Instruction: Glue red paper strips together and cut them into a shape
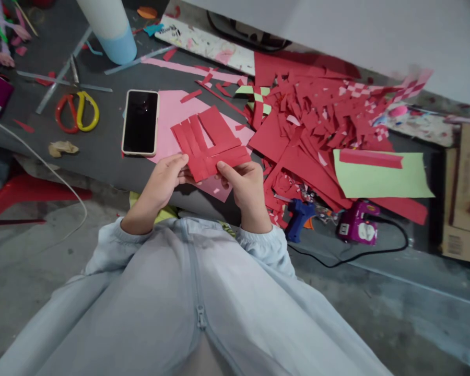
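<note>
Between my two hands is a piece of red paper [209, 141] cut into strips, with a red strip lying across its lower part. My left hand [162, 180] pinches its lower left edge, thumb on top. At the lower right edge, my right hand [243, 185] grips it with the thumb over the crossing strip. Pink shows through a gap between two strips. Beneath the hands lies a sheet of pink paper [170, 115] on the dark table. A phone [141, 122] with a dark screen rests left of the red paper.
Scissors [77, 112] with red and yellow handles lie at left, near a white and blue bottle [113, 31]. Right of my hands are heaped red paper scraps [317, 109], a green sheet [384, 180], a blue glue gun [298, 219] and a purple box [358, 224] with a black cord.
</note>
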Available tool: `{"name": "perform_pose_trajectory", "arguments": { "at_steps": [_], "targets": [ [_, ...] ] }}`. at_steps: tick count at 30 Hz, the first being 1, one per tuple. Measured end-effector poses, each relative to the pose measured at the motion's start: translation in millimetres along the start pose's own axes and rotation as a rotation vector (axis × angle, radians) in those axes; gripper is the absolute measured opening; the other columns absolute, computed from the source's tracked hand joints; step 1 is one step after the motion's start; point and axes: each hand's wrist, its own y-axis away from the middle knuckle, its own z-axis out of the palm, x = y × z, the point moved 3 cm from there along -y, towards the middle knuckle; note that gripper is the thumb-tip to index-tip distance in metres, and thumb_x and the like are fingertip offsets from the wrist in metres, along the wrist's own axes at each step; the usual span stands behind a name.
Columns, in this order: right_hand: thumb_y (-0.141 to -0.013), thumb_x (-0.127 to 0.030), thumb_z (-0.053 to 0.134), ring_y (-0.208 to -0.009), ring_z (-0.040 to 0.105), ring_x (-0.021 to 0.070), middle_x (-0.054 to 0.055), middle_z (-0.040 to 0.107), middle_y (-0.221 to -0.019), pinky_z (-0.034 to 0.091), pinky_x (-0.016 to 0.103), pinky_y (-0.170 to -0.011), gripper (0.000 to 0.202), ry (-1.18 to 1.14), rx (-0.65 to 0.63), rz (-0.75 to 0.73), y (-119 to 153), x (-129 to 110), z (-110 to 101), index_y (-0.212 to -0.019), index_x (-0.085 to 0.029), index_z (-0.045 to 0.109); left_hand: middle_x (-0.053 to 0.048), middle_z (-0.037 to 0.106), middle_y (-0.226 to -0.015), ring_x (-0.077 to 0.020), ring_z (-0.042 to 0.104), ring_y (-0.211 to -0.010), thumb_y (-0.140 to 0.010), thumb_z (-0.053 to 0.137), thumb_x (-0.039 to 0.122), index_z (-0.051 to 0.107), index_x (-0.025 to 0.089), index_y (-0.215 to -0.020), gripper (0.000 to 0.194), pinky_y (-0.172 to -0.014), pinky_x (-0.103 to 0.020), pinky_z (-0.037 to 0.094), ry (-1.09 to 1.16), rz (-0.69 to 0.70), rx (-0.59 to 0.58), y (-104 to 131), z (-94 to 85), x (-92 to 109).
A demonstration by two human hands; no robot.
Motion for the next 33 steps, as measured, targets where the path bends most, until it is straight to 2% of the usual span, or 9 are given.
{"name": "perform_pose_trajectory", "arguments": {
  "at_steps": [3,9,14,19,22,25,29,33],
  "targets": [
    [-0.078,-0.04,0.076,-0.042,0.05,0.0091,-0.001,0.066,-0.055,0.039,0.023,-0.041,0.028,0.019,-0.035,-0.022,-5,-3,1,-0.062,-0.019,0.068,-0.005,0.071,-0.072,-0.0229,0.074,-0.085,-0.08,0.065,0.051,0.059,0.018,-0.07,0.035,-0.07,-0.033,0.063,0.0,0.006,0.008,-5,-2.6,2],
    [-0.08,-0.038,0.075,-0.043,0.052,0.0089,-0.001,0.065,-0.053,0.042,0.023,-0.043,0.028,0.091,-0.072,-0.001,-18,-6,0,-0.06,-0.019,0.068,-0.003,0.069,-0.071,-0.0173,0.071,-0.071,-0.082,0.065,0.053,0.06,0.016,-0.071,0.038,-0.064,-0.03,0.062,-0.043,0.012,-0.003,-16,-4.3,10],
    [-0.078,-0.04,0.076,-0.042,0.051,0.0089,0.0,0.067,-0.055,0.042,0.023,-0.041,0.028,0.026,-0.05,0.046,-24,-4,0,-0.06,-0.019,0.068,-0.001,0.067,-0.065,-0.0119,0.066,-0.061,-0.084,0.067,0.049,0.062,0.017,-0.067,0.036,-0.057,-0.022,0.056,-0.108,0.102,-0.025,-28,-12.4,18],
    [-0.076,-0.042,0.077,-0.043,0.051,0.0088,0.0,0.07,-0.058,0.044,0.023,-0.041,0.029,-0.017,0.003,0.096,-24,-1,-2,-0.062,-0.019,0.068,-0.005,0.072,-0.075,-0.0136,0.069,-0.065,-0.087,0.065,0.051,0.071,0.015,-0.087,0.036,-0.062,-0.026,0.059,-0.176,0.171,0.032,-37,-32.7,25],
    [-0.076,-0.044,0.077,-0.042,0.051,0.0086,0.0,0.069,-0.057,0.044,0.023,-0.042,0.03,-0.036,0.034,0.118,-24,0,-3,-0.062,-0.019,0.069,-0.006,0.073,-0.08,-0.0134,0.07,-0.068,-0.093,0.058,0.047,0.07,0.014,-0.101,0.036,-0.067,-0.028,0.06,-0.297,0.272,0.097,-37,-40.0,26],
    [-0.075,-0.045,0.078,-0.042,0.051,0.0087,0.0,0.068,-0.055,0.043,0.023,-0.041,0.03,-0.057,0.067,0.133,-23,2,-4,-0.062,-0.019,0.07,-0.004,0.073,-0.09,-0.0129,0.07,-0.076,-0.093,0.058,0.03,0.066,0.018,-0.117,0.028,-0.07,-0.027,0.06,-0.498,0.446,0.189,-34,-42.0,25],
    [-0.072,-0.043,0.081,-0.042,0.05,0.0081,0.0,0.068,-0.055,0.043,0.023,-0.041,0.028,-0.116,0.084,0.153,-22,2,-4,-0.061,-0.019,0.071,-0.006,0.068,-0.11,-0.0156,0.067,-0.094,-0.083,0.058,0.008,0.063,0.026,-0.125,0.047,-0.076,-0.028,0.059,-0.894,0.787,0.257,-28,-36.4,27],
    [-0.072,-0.043,0.081,-0.043,0.051,0.0082,0.0,0.068,-0.056,0.042,0.023,-0.041,0.028,-0.153,0.073,0.186,-20,3,-4,-0.062,-0.019,0.071,-0.006,0.065,-0.107,-0.0196,0.065,-0.1,-0.082,0.063,0.008,0.064,0.026,-0.125,0.046,-0.084,-0.035,0.058,-1.125,1.001,0.243,-23,-27.7,26]
  ]
}}
